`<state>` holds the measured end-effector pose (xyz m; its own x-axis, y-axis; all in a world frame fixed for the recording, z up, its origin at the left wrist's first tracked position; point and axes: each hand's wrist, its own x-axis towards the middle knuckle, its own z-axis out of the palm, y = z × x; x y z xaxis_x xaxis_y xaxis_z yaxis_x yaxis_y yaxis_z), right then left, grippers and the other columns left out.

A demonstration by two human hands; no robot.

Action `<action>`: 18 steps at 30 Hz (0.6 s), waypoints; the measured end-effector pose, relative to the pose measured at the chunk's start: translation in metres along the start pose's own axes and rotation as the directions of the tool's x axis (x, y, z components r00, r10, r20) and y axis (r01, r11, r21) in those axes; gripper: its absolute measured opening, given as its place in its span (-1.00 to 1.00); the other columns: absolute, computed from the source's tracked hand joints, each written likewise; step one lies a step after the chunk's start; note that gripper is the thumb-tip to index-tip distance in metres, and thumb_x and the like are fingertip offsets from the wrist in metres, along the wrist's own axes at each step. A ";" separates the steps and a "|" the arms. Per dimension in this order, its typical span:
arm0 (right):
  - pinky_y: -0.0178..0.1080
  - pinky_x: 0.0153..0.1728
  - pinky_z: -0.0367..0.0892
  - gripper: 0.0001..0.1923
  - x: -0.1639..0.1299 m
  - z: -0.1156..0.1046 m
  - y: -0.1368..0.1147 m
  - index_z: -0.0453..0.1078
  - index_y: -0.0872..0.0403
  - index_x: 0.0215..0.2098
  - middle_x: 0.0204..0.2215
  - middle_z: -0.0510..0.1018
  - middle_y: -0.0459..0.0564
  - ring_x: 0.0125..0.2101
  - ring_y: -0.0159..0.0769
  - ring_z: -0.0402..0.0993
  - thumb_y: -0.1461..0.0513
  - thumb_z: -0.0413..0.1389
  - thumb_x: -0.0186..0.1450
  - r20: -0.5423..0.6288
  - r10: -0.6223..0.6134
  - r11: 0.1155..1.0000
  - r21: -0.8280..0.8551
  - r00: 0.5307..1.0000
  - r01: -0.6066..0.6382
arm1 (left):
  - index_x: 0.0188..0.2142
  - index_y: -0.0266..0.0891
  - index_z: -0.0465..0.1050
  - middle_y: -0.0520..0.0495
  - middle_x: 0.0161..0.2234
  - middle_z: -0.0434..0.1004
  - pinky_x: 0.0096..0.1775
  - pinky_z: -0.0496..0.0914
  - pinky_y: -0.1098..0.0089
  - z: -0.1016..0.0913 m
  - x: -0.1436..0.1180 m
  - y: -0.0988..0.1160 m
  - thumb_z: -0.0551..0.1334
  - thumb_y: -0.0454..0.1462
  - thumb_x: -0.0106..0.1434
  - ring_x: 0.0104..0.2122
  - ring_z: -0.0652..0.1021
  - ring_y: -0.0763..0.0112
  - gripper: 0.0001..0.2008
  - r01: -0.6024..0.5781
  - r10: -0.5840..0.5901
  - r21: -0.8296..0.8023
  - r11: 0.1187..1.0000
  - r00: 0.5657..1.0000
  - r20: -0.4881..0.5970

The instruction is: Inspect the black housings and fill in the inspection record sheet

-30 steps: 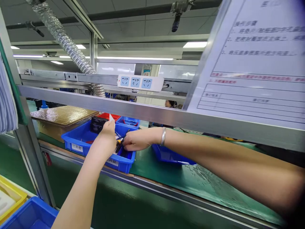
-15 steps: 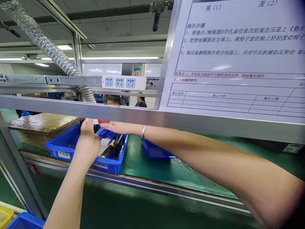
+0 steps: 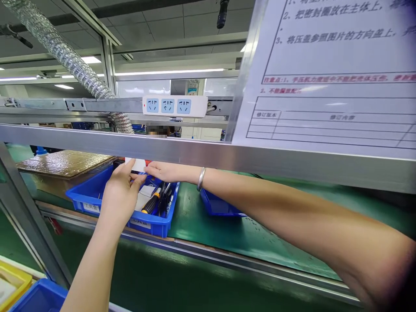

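Observation:
A small flat white piece, like a card or box [image 3: 139, 165], shows just under the metal rail between my two hands. My left hand [image 3: 121, 190] has its fingers at the white piece's left side, with the thumb below it. From the right, my right hand [image 3: 167, 171] reaches in, fingertips closed at the piece's right edge; a silver bangle is on that wrist. The rail covers the top of the piece. Below the hands stands a blue tool bin [image 3: 152, 229] holding a black-and-yellow screwdriver [image 3: 151, 203], other dark-handled tools and white items.
Another blue bin [image 3: 78, 197] adjoins on the left, beside a cardboard box [image 3: 65, 164]. A blue tray [image 3: 219, 206] lies under my right forearm. The metal rail [image 3: 195, 150] crosses in front, with a power strip [image 3: 175, 106] behind and an instruction sheet [image 3: 325, 86] at right.
My view has shifted, so the scene sits differently in the picture. More of the white piece shows between my hands. My left thumb has come apart from the fingers, and my right fingers are more bent.

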<state>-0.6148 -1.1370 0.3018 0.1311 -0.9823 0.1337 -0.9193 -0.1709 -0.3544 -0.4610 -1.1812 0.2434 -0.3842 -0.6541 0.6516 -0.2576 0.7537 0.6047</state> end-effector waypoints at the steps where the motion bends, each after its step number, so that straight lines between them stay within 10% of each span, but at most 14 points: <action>1: -0.33 -0.40 0.17 -0.60 -0.005 -0.002 -0.003 0.16 0.10 -0.55 -0.55 0.32 -0.11 -0.50 -0.40 0.18 0.29 -0.18 0.45 0.006 -0.034 0.999 0.006 0.999 0.034 | -0.03 -0.21 0.43 -0.13 -0.09 0.50 -0.19 0.47 0.30 0.001 0.000 0.000 0.14 -0.14 0.24 -0.20 0.58 0.25 -0.66 0.010 -0.010 0.002 1.000 1.000 -0.002; 8: -0.34 -0.48 0.15 -0.89 -0.028 -0.008 -0.015 0.20 0.10 -0.34 -0.44 0.39 -0.09 -0.48 -0.38 0.25 0.28 0.09 0.30 0.115 -0.060 0.983 -0.167 0.992 0.079 | -0.03 -0.19 0.42 -0.03 -0.23 0.43 -0.27 0.38 0.33 0.000 0.002 0.006 0.19 -0.18 0.23 -0.34 0.56 0.32 -0.67 0.012 -0.012 0.075 0.997 1.000 0.004; 18: -0.34 -0.19 0.27 -0.87 0.006 0.000 -0.004 0.33 0.15 -0.12 -0.16 0.52 0.03 -0.26 -0.35 0.38 0.34 -0.04 0.46 0.073 -0.255 0.950 -0.166 0.964 0.264 | -0.01 -0.26 0.35 -0.30 0.00 0.35 0.07 0.39 0.11 0.000 -0.005 0.002 -0.01 -0.21 0.35 0.12 0.39 0.03 -0.69 -0.075 0.113 0.197 0.978 0.976 -0.188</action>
<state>-0.6104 -1.1418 0.3038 0.3877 -0.9093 0.1514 -0.9008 -0.4086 -0.1474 -0.4593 -1.1761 0.2417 -0.2377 -0.5655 0.7898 -0.3977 0.7984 0.4520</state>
